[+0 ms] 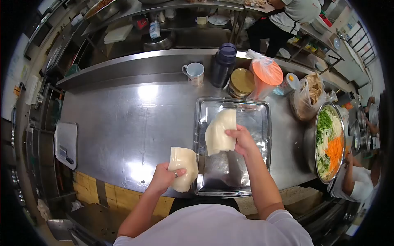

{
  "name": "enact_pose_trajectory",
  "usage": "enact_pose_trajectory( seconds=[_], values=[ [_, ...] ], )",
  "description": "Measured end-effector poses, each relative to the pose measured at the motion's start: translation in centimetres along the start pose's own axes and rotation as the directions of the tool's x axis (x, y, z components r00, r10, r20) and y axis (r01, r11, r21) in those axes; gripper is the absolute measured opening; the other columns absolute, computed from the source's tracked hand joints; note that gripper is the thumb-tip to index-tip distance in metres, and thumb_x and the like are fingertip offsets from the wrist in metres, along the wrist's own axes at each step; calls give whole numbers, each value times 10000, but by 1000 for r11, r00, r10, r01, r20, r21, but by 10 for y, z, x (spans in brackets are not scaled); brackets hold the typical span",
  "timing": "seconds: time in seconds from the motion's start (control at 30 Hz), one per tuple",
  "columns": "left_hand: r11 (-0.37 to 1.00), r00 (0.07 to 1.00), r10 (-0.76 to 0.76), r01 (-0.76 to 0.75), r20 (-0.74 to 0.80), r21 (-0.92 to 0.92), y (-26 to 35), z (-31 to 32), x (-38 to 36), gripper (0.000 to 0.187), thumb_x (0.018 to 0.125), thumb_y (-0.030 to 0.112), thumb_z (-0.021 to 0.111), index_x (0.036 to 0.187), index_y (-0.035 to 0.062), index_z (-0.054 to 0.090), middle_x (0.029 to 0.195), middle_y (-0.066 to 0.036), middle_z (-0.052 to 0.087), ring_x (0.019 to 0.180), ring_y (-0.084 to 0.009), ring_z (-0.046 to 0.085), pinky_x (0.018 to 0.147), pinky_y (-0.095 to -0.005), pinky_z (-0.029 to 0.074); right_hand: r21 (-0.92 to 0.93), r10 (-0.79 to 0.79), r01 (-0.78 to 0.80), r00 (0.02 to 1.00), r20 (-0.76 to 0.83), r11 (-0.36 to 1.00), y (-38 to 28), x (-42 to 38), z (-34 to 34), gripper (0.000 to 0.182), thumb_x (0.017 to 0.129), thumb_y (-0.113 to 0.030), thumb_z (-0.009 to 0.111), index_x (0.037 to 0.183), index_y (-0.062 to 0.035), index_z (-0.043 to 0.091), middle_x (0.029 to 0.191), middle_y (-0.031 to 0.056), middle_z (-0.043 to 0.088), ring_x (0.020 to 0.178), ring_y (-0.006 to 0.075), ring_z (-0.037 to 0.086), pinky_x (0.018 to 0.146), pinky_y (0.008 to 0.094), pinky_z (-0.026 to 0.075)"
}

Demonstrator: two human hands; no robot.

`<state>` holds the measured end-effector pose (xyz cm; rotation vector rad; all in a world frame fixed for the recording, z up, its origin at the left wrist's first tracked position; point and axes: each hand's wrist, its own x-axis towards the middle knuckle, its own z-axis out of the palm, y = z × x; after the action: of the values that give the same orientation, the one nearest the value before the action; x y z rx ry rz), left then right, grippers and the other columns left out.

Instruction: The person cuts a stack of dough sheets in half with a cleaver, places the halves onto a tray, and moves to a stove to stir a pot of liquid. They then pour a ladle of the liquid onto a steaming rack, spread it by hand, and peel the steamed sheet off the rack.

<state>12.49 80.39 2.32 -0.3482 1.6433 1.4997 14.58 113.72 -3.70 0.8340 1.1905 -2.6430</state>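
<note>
My left hand grips a pale cream dough sheet, its thumb lying across the glossy face. This sheet has a straight upper edge and a rounded lower end, and hangs by the left edge of a metal tray. Over the tray, my right hand pinches a second pale dough sheet by its right side, thumb on top. That one has a straight right edge and a curved left side. Fingers beneath both sheets are hidden. The tray's shiny bottom shows around the right hand's sheet.
Along the table's back stand a mug, a dark bottle, a gold-lidded jar and an orange-lidded container. A bowl of shredded vegetables sits right. A small tray with a knife lies left. People work behind and at right.
</note>
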Motion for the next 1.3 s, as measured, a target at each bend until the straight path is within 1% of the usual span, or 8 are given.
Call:
enact_pose_trajectory(
  seconds=[0.2,0.43,0.67,0.8,0.9,1.0,1.2,1.3],
  values=[
    [997,998,-70,70,-2,-11,-3,-19,5,314,866,31,806,1147,-74,714,1063,-151,753,929,-239,737,811,-398,627,6,-54,53,998,15,999,-12,52,17,381,926,36,626,1304,29,584,1216,163,690,1069,302,714,939,459,605],
    [999,999,-47,46,-20,-12,-15,-36,7,313,866,77,826,1125,-66,727,1028,-140,758,893,-220,735,793,-381,616,-48,20,-22,999,-46,999,20,100,-34,390,929,37,612,1317,16,580,1243,163,683,1102,300,703,956,454,598],
    [998,998,-55,55,2,-26,-14,-38,2,301,868,34,805,1143,-60,726,1040,-139,761,913,-226,740,813,-382,623,-107,-26,21,999,-41,994,19,94,-28,443,928,58,589,1369,17,563,1260,162,677,1106,292,700,957,432,594],
    [999,999,-39,39,19,-14,-15,-34,0,296,874,39,800,1142,-62,726,1040,-142,760,909,-226,739,808,-381,623,-141,17,-30,996,-89,990,13,88,-21,504,921,63,591,1419,7,527,1295,165,661,1121,287,693,979,432,584],
    [999,999,-44,44,26,-13,-14,-31,-4,296,877,41,798,1144,-64,724,1042,-145,758,909,-227,738,806,-382,624,-109,-80,75,996,-36,991,11,81,-13,558,921,66,588,1467,-4,497,1297,174,657,1108,285,696,966,434,588],
    [999,998,-48,49,43,-23,-16,-28,-6,295,879,39,795,1145,-67,722,1042,-147,757,910,-229,737,808,-386,623,-168,-62,48,995,-82,985,10,82,-21,617,909,80,572,1505,-48,480,1268,164,666,1131,273,679,980,408,569],
    [998,997,-59,59,41,0,-21,-24,-9,294,878,36,793,1141,-73,720,1040,-147,756,909,-233,736,809,-393,621,-395,-131,-1,942,-308,919,19,74,-33,588,863,47,628,1439,28,508,1136,139,703,875,232,712,782,364,591],
    [998,998,-56,56,39,8,-23,-21,-9,296,875,36,795,1140,-74,719,1046,-148,755,912,-234,735,805,-392,620,-431,-229,24,873,-431,902,44,57,-20,525,835,26,689,1346,57,572,1052,127,702,870,215,699,740,329,579]
  ],
)
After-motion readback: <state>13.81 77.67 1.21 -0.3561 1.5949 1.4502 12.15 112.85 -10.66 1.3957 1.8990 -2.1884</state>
